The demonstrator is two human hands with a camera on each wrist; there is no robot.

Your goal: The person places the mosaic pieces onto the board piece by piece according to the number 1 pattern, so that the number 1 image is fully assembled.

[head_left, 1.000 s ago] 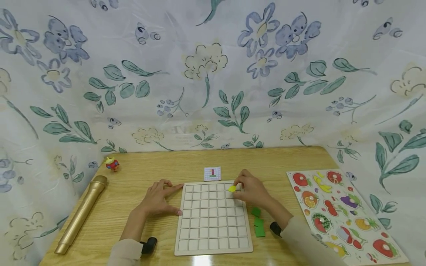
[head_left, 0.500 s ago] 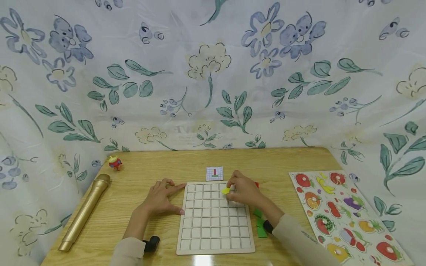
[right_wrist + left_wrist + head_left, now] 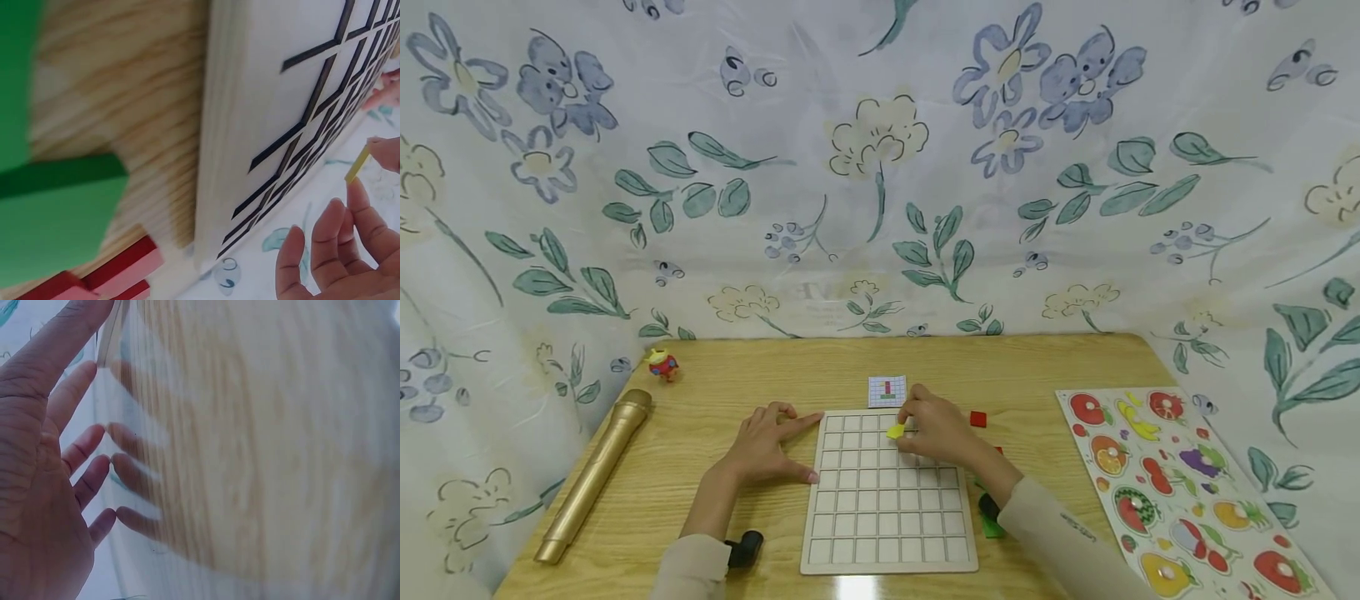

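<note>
A pale wooden board [image 3: 889,525] marked with a grid of squares lies on the table. My right hand [image 3: 936,429] is over its upper part, pinching a small flat yellow tile [image 3: 895,432] between thumb and finger; in the right wrist view the yellow tile [image 3: 357,164] shows edge-on. At the board's left side rests my left hand [image 3: 765,446], thumb and index fingertips at the edge, fingers spread. Just beyond the board's far edge lies a small card [image 3: 887,391] printed with a grid and a red, green and yellow figure.
Right of the board are green tiles [image 3: 992,527] and a red tile [image 3: 978,419], partly hidden by my right arm. A fruit puzzle board [image 3: 1180,483] lies farther right. At the left are a gold microphone [image 3: 595,475] and a small red-and-yellow toy figure [image 3: 662,364].
My right hand has moved left across the board's upper rows with the yellow tile, uncovering a red tile at the right. My left hand stays at the board's edge.
</note>
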